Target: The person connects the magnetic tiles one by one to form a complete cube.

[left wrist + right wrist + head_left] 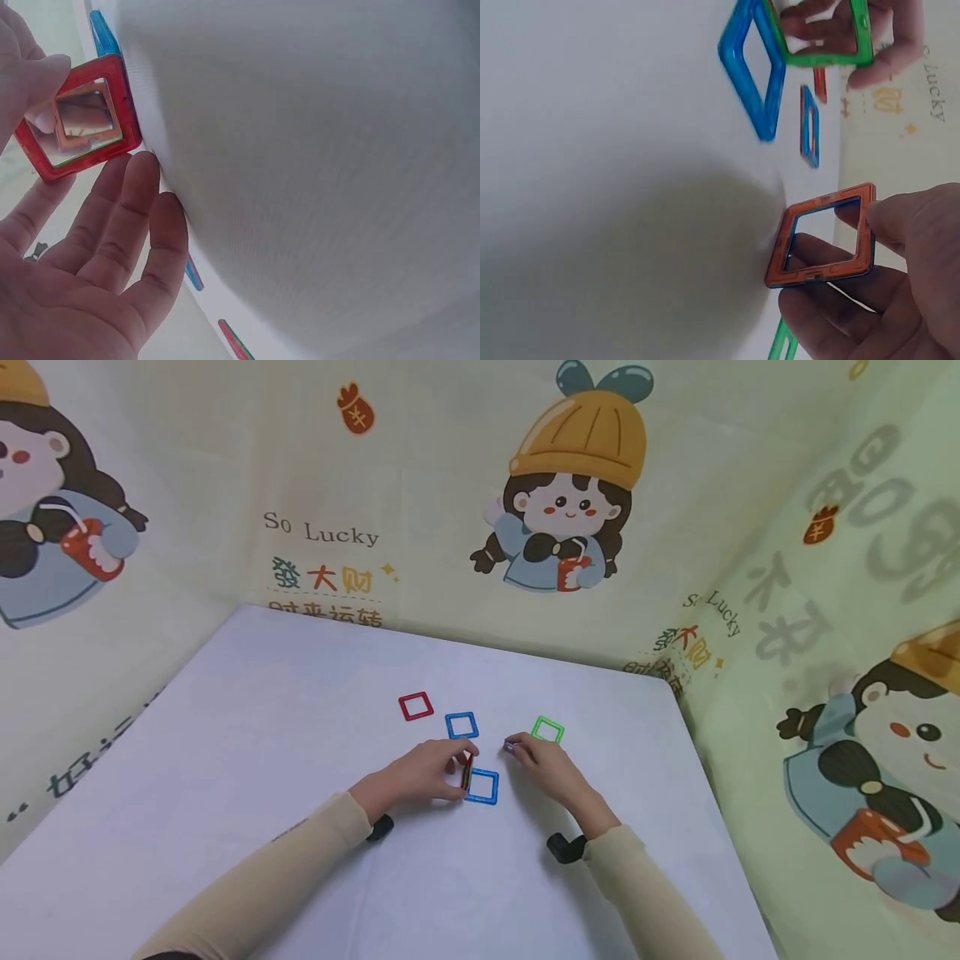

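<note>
1. On the white table [300,760], the left hand [420,774] pinches a square tile upright on its edge, touching the blue tile [482,786] that lies flat. The left wrist view shows this upright tile [79,120] as red-framed, thumb on one side, fingers loosely spread below.
2. The right hand [546,768] pinches an orange tile [823,235] between thumb and fingers, lifted off the table, just beside the green tile [547,729].
3. A second blue tile [461,725] and a red tile [416,706] lie flat farther back, apart from both hands.
4. Risk, my read: the upright tile only stands on a thin edge; loosen the pinch and it likely tips flat.
5. Risk: if these are magnetic, the orange tile could snap on skewed and shove the flat blue tile.
</note>
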The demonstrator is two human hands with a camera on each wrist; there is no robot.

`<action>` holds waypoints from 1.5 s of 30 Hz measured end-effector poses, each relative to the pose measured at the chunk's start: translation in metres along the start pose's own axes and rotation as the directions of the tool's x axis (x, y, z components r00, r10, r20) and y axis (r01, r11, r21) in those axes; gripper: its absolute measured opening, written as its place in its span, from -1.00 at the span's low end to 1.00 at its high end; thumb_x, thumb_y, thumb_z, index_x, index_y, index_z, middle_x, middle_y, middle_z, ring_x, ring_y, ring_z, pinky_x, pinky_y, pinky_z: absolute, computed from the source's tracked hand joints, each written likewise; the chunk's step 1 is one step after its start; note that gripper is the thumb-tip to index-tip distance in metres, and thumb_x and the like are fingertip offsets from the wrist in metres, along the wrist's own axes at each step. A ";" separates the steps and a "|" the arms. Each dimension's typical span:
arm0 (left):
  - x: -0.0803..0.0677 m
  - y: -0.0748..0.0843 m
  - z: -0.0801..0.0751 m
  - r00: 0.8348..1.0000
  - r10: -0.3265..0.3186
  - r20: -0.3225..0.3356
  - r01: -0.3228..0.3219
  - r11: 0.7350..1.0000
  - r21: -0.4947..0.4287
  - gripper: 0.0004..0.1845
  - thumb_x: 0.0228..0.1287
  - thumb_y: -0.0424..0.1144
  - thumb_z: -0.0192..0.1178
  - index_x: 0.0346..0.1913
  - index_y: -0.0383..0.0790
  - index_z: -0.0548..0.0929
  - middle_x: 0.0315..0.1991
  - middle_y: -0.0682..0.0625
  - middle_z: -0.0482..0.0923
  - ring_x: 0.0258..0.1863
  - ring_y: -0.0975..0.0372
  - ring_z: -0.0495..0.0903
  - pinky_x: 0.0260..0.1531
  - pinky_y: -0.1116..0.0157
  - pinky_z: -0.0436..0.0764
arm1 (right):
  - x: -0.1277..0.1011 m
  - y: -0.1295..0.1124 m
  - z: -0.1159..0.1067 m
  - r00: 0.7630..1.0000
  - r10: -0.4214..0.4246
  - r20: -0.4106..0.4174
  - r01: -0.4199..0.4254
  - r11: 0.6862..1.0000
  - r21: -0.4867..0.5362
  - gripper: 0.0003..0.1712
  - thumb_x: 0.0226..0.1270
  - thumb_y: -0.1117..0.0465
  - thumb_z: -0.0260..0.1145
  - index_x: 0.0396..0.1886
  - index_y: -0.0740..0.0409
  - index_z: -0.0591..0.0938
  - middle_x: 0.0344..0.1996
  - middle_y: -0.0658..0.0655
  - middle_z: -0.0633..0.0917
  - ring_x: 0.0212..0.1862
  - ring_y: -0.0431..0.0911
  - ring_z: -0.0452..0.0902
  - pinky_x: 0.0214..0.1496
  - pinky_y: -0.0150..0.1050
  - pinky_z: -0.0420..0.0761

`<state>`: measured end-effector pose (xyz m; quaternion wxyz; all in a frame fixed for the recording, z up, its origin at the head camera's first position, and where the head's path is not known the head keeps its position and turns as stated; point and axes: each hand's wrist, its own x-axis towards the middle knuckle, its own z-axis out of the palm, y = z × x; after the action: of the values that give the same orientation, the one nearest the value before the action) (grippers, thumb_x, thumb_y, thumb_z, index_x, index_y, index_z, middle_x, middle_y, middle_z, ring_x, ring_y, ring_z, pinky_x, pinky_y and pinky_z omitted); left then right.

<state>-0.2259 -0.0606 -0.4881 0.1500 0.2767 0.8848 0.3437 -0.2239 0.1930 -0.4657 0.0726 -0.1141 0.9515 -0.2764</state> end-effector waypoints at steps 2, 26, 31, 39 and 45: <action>0.001 0.000 0.000 1.000 -0.003 0.004 0.003 1.000 0.009 -0.30 0.10 -0.08 0.59 0.30 0.00 0.52 0.01 0.11 0.64 -0.06 0.26 0.55 -0.06 0.29 0.63 | 0.001 -0.004 0.003 1.000 -0.011 0.009 0.010 1.000 0.019 -0.69 0.64 0.16 0.15 0.23 0.00 0.66 0.13 0.04 0.75 -0.01 -0.10 0.60 0.16 -0.05 0.61; 0.000 0.000 0.000 1.000 -0.030 -0.007 0.030 1.000 -0.010 -0.33 0.09 -0.11 0.60 0.21 -0.03 0.45 -0.02 0.09 0.66 -0.10 0.27 0.58 -0.04 0.28 0.65 | 0.004 -0.028 0.021 0.981 -0.149 0.127 0.138 0.986 0.092 -0.67 0.68 0.18 0.06 0.25 0.02 0.64 0.15 0.08 0.73 0.23 -0.03 0.62 0.38 0.04 0.54; -0.002 -0.001 -0.003 1.000 -0.020 -0.024 0.020 1.000 -0.024 -0.33 0.08 -0.13 0.60 0.20 -0.06 0.45 -0.04 0.09 0.66 -0.11 0.27 0.60 -0.04 0.29 0.65 | 0.004 -0.030 0.022 0.979 -0.145 0.144 0.132 0.986 0.097 -0.67 0.69 0.19 0.04 0.24 0.02 0.63 0.15 0.10 0.73 0.22 -0.01 0.62 0.38 0.06 0.53; -0.002 -0.003 -0.003 1.000 0.015 -0.026 -0.016 1.000 -0.013 -0.32 0.09 -0.12 0.60 0.21 -0.02 0.44 -0.09 0.10 0.68 -0.13 0.26 0.60 -0.06 0.29 0.64 | 0.004 -0.032 0.022 0.979 -0.129 0.160 0.113 0.988 0.109 -0.67 0.70 0.19 0.02 0.24 0.03 0.62 0.16 0.11 0.73 0.25 0.00 0.62 0.38 0.07 0.53; -0.002 -0.004 -0.002 1.000 0.009 -0.025 -0.010 1.000 -0.010 -0.28 0.08 -0.12 0.60 0.27 -0.01 0.45 -0.10 0.11 0.67 -0.13 0.28 0.58 -0.06 0.30 0.63 | 0.004 -0.031 0.022 0.980 -0.123 0.158 0.106 0.988 0.113 -0.66 0.70 0.17 0.01 0.26 0.04 0.61 0.18 0.12 0.72 0.27 0.01 0.61 0.39 0.08 0.51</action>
<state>-0.2272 -0.0650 -0.4887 0.1389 0.2758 0.8834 0.3524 -0.2174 0.1548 -0.4675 0.1405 -0.1870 0.9184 -0.3190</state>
